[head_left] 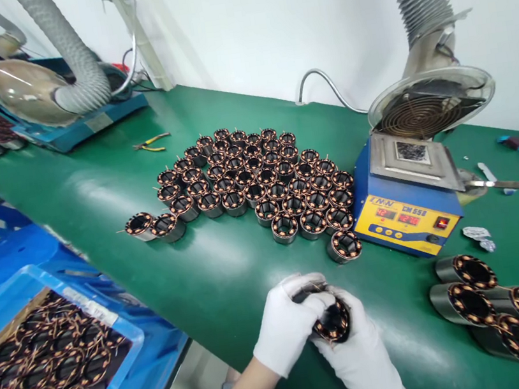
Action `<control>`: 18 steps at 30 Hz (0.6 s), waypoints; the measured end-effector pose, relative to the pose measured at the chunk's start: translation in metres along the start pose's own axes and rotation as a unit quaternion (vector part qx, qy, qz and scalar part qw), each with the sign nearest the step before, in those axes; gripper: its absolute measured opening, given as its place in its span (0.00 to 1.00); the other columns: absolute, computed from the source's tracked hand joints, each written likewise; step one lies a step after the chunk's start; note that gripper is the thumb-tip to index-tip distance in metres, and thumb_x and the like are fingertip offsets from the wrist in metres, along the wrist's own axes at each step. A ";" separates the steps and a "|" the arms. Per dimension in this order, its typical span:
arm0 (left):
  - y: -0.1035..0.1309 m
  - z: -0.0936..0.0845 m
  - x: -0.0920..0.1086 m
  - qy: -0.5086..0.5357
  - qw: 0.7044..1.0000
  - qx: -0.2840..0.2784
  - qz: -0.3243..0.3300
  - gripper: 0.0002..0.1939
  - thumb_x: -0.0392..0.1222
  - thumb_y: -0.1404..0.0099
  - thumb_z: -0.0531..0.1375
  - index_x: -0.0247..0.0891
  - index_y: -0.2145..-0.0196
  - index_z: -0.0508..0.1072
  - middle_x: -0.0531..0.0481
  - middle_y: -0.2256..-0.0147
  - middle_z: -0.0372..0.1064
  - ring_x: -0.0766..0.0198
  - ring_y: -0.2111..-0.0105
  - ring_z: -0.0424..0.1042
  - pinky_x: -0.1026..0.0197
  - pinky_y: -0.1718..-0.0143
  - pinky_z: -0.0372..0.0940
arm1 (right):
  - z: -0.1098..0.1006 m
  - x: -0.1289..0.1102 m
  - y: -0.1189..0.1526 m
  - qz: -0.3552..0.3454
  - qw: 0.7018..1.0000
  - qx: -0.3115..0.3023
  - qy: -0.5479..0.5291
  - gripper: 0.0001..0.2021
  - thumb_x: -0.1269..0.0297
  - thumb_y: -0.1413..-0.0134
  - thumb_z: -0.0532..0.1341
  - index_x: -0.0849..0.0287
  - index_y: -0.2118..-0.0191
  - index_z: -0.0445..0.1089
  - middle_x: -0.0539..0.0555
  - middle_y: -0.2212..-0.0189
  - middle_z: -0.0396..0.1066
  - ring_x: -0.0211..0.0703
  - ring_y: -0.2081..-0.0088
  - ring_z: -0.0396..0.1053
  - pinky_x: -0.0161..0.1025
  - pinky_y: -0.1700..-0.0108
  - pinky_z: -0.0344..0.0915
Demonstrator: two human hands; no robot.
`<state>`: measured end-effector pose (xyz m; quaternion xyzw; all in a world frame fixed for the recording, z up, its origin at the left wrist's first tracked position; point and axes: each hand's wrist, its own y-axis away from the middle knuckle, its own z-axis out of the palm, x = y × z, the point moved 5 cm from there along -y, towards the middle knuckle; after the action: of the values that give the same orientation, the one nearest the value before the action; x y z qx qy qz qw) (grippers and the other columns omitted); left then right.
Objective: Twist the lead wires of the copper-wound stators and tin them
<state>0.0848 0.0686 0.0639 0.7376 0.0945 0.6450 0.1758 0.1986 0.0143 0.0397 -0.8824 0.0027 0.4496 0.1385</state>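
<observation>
Both hands wear white gloves and meet at the lower middle of the view, over the green table's front edge. My right hand (361, 351) is wrapped round a copper-wound stator (333, 324) from the right, its open end facing up. From the left, my left hand (290, 322) closes its fingers on the stator's near rim, with the thumb over the opening. The fingertips behind the stator are partly hidden. Just beyond the hands, a single stator (344, 245) stands at the edge of a large group of upright stators (266, 176).
A blue and yellow solder pot (407, 215) stands right of the group, under an extraction hood (433, 102). Several taller stators (475, 302) lie at right. A blue crate (137, 334) of wound stators is at lower left. Yellow-handled pliers (152, 144) lie behind.
</observation>
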 end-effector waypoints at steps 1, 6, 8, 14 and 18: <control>0.000 -0.001 0.000 0.009 1.000 -0.003 -0.007 0.11 0.38 0.52 0.60 0.37 0.68 0.76 0.47 0.64 0.76 0.55 0.60 0.72 0.54 0.52 0.64 | 0.001 0.002 0.002 0.009 1.000 -0.002 -0.003 0.30 0.58 0.56 0.64 0.55 0.47 0.56 0.59 0.56 0.71 0.50 0.59 0.73 0.44 0.58 0.71; 0.003 -0.013 0.002 0.010 0.998 -0.066 -0.019 0.26 0.40 0.50 0.64 0.36 0.52 0.68 0.47 0.54 0.71 0.57 0.54 0.70 0.59 0.51 0.64 | 0.007 0.018 0.010 0.056 0.998 -0.013 -0.013 0.37 0.55 0.58 0.65 0.55 0.42 0.51 0.60 0.52 0.69 0.54 0.54 0.70 0.50 0.53 0.68; 0.002 -0.017 0.009 -0.063 0.992 -0.104 0.043 0.17 0.41 0.44 0.60 0.39 0.56 0.71 0.49 0.55 0.71 0.58 0.54 0.68 0.59 0.50 0.62 | 0.008 0.023 0.011 0.052 0.999 -0.002 -0.008 0.36 0.54 0.59 0.65 0.55 0.43 0.53 0.61 0.52 0.68 0.56 0.52 0.68 0.54 0.51 0.66; -0.008 -0.011 0.015 -0.203 0.955 -0.161 0.147 0.10 0.43 0.39 0.57 0.48 0.61 0.75 0.55 0.58 0.74 0.58 0.49 0.64 0.50 0.40 0.48 | 0.010 0.021 0.009 0.114 0.993 0.011 -0.030 0.29 0.58 0.65 0.67 0.55 0.53 0.60 0.61 0.52 0.68 0.56 0.50 0.66 0.52 0.49 0.63; -0.006 -0.023 0.007 -0.280 0.931 -0.087 0.219 0.09 0.48 0.38 0.56 0.48 0.62 0.74 0.56 0.58 0.74 0.61 0.54 0.69 0.53 0.43 0.59 | -0.003 0.017 -0.001 0.267 0.948 -0.023 -0.170 0.24 0.68 0.71 0.66 0.53 0.61 0.62 0.53 0.65 0.73 0.48 0.66 0.72 0.43 0.63 0.70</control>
<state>0.0637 0.0800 0.0704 0.8725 -0.1791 0.4404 0.1130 0.2112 0.0163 0.0284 -0.7629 0.2043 0.6133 -0.0084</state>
